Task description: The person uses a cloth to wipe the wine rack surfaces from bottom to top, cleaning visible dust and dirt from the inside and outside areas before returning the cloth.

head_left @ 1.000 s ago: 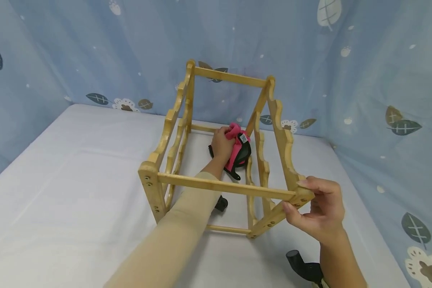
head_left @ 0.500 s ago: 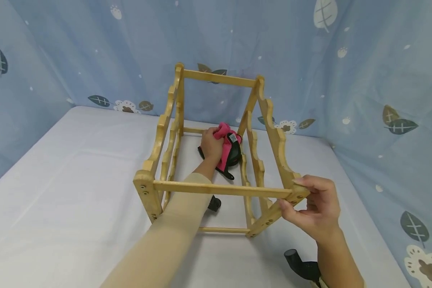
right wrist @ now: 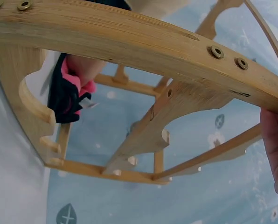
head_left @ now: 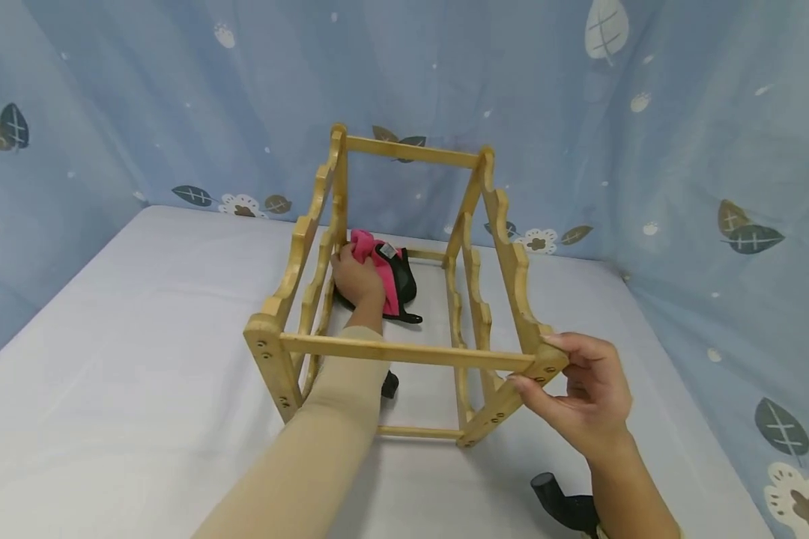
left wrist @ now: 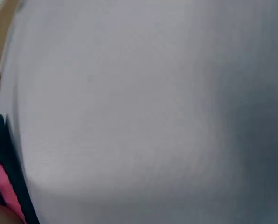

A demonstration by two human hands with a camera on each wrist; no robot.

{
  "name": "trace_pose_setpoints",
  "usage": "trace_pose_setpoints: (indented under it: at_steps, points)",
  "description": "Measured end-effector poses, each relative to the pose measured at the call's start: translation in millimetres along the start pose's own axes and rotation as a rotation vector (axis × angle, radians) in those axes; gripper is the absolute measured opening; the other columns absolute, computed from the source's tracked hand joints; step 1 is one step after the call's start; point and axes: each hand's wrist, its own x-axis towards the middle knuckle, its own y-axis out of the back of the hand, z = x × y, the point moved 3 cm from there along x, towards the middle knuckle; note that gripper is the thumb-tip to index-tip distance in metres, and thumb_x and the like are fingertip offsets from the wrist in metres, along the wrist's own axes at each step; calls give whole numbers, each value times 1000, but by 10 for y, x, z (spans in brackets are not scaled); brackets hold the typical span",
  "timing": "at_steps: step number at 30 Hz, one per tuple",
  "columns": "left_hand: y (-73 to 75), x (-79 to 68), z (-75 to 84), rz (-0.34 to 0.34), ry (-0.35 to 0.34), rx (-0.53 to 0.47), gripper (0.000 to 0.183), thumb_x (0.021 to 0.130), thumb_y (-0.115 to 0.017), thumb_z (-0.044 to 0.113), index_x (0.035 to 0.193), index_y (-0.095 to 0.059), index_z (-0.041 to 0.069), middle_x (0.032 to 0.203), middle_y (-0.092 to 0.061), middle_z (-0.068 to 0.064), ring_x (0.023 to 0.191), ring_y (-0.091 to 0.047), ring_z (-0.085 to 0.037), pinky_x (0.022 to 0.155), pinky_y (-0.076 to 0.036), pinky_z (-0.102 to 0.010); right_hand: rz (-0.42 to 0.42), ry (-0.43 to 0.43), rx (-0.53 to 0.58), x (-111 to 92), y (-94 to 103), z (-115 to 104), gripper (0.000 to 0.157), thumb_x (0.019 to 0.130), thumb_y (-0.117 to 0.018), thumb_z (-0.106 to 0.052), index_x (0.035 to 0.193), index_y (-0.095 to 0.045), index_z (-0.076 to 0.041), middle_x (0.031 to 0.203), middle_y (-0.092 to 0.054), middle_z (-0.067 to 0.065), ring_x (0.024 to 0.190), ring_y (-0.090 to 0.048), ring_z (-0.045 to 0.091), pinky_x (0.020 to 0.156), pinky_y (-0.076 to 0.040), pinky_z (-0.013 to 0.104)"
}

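My left hand (head_left: 357, 277) reaches inside a wooden wine rack (head_left: 404, 352) with scalloped rails. It grips a pink and black padded cloth (head_left: 396, 283) with a white tag, low at the rack's back left. Only the cloth's black edge (left wrist: 10, 163) and pink part show at the left wrist view's lower left corner. My right hand (head_left: 586, 389) pinches the rack's upper front right corner between thumb and fingers. In the right wrist view, the thumb side of that hand (right wrist: 276, 149) lies against the frame's upright, and the cloth (right wrist: 66, 95) shows behind it.
A white cloth-covered table (head_left: 141, 359) bears the rack. Behind and to the right hangs a blue curtain (head_left: 256, 90) with leaf prints. A black curved mount (head_left: 566, 503) sits at my right wrist, and another black piece (head_left: 389, 385) shows by my left sleeve.
My left hand has moved the pink and black cloth leftward across the rack's inside, toward its left rails. The right hand keeps its hold on the corner; the rack appears slightly further left.
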Motion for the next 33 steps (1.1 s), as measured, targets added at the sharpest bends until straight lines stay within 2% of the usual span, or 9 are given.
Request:
trace_pose_setpoints:
  at_steps: [6, 10, 14, 17, 20, 22, 24, 28, 33]
  points:
    - [-14, 11, -7, 88, 72, -91, 30, 85, -66, 13, 116, -66, 13, 127, -56, -10, 118, -53, -26, 98, -42, -37, -3, 24, -23, 1, -1, -2, 46, 78, -75, -4, 95, -44, 26, 81, -65, 15, 75, -62, 10, 72, -51, 14]
    - [-15, 29, 16, 93, 55, -140, 31, 83, -69, 13, 114, -66, 11, 127, -55, -12, 119, -53, -27, 100, -42, -36, 0, 34, -23, 7, -10, 14, 46, 78, -75, -4, 95, -45, 26, 83, -66, 16, 74, -62, 10, 72, -51, 14]
    - [-11, 35, 27, 78, 25, -138, 30, 82, -71, 13, 112, -67, 11, 124, -57, -12, 116, -54, -27, 99, -42, -35, -8, 17, -19, -14, -14, 19, 47, 78, -75, -5, 96, -45, 26, 85, -66, 15, 75, -62, 9, 72, -51, 14]
    - [-20, 34, 41, 34, -14, -125, 30, 81, -72, 15, 110, -67, 13, 128, -54, -9, 117, -53, -26, 98, -42, -35, -5, 17, -26, -28, -11, 12, 46, 78, -75, -5, 96, -45, 26, 85, -66, 15, 75, -63, 9, 71, -51, 14]
    - [-35, 32, 78, -39, -79, -119, 29, 81, -72, 16, 109, -66, 14, 128, -54, -7, 113, -55, -26, 95, -44, -36, 6, 27, -38, -26, -5, 4, 46, 78, -75, -5, 94, -45, 26, 82, -65, 16, 73, -62, 9, 71, -51, 13]
    - [-37, 22, 120, -86, -133, -126, 29, 81, -71, 16, 110, -66, 14, 127, -54, -6, 113, -55, -25, 94, -44, -37, 14, 29, -41, -18, -2, -1, 46, 78, -76, -5, 94, -45, 26, 81, -64, 16, 72, -62, 9, 71, -51, 13]
    - [-41, 7, 158, -116, -188, -139, 28, 82, -70, 16, 110, -66, 13, 119, -56, -7, 107, -55, -25, 92, -45, -37, 15, 25, -43, -15, 2, -4, 47, 78, -76, -5, 93, -45, 26, 80, -64, 16, 73, -62, 9, 72, -51, 14]
    - [-40, -52, 231, -147, -260, -177, 28, 82, -69, 14, 110, -66, 11, 114, -57, -7, 104, -56, -23, 88, -46, -36, -20, 11, -50, -6, -1, -16, 47, 78, -75, -6, 94, -44, 25, 84, -65, 15, 74, -63, 8, 71, -51, 13]
    - [-42, -169, 380, -162, -311, -241, 28, 81, -69, 10, 109, -66, 10, 113, -57, -7, 100, -57, -22, 82, -47, -34, -75, 16, -109, 20, 2, -27, 49, 80, -74, -10, 96, -43, 25, 80, -63, 17, 71, -62, 9, 67, -50, 11]
